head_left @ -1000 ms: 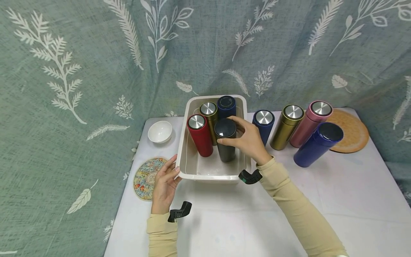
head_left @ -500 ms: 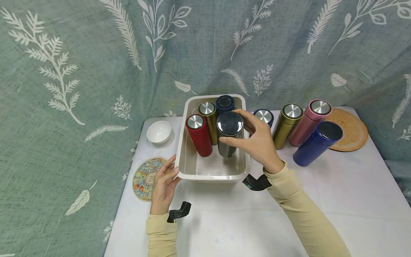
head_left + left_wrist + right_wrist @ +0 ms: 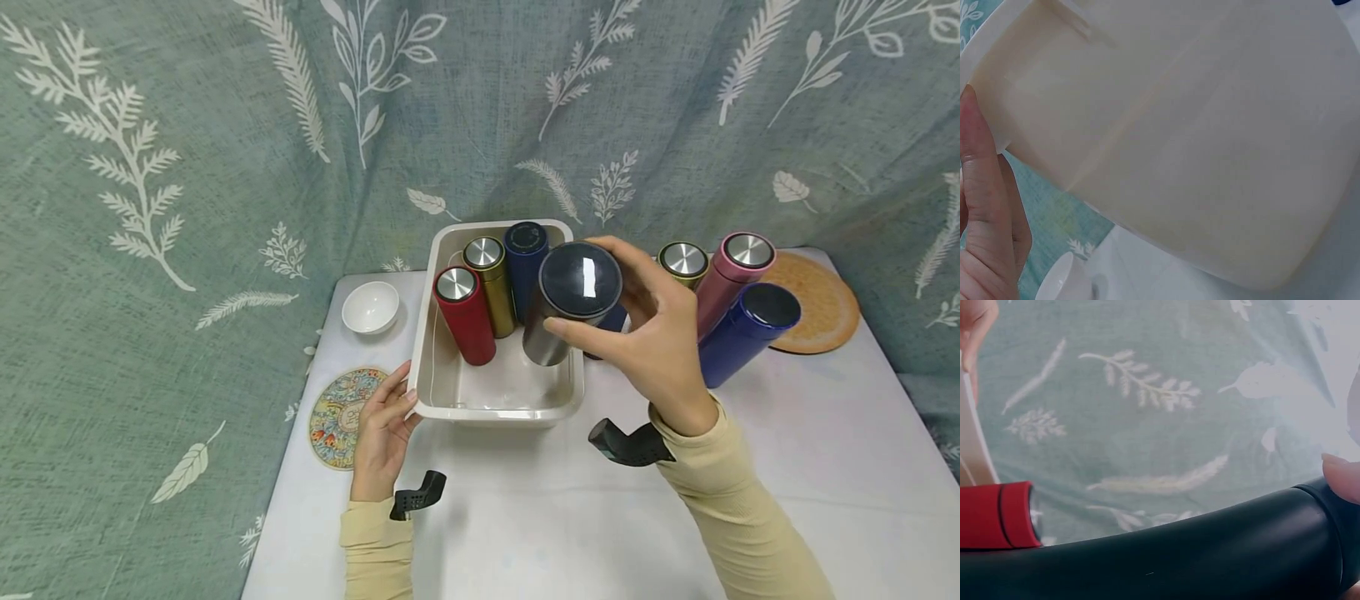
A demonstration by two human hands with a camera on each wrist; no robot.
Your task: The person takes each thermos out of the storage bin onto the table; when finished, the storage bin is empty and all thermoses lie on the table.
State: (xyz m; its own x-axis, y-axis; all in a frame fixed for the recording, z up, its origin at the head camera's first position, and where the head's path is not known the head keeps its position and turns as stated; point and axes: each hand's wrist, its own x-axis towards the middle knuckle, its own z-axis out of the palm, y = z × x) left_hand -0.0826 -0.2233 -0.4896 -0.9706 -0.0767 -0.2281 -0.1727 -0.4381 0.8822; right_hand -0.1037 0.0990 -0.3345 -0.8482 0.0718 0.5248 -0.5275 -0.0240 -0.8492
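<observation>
Right grip: my right hand (image 3: 660,333) has hold of the dark grey cylindrical bottle (image 3: 567,296), thumb on the near side, fingers round the far side, right up at the glossy black lid.
Bottle in hand: here it is, over the right part of the bin, lid held higher than the red cap beside it.
Left grip: my left hand (image 3: 384,429) grasps the off-white rectangular plastic bin (image 3: 495,413) at its near left corner, thumb on the rim.
In the bin: three upright, and close together: the red bottle with a silver-topped cap (image 3: 467,321), the gold bottle with a silver-topped cap (image 3: 492,287), the navy bottle with a dark cap (image 3: 527,258) at the back.
Right of the bin: a navy bottle (image 3: 613,320), mostly behind my hand, then a second gold bottle (image 3: 684,260), a metallic pink bottle (image 3: 737,271) and a glossy blue bottle (image 3: 738,333) in front.
Far right: a round tan board (image 3: 817,304) behind those bottles.
Left side: a small white bowl (image 3: 371,307), and nearer me a colourful patterned disc (image 3: 341,417).
</observation>
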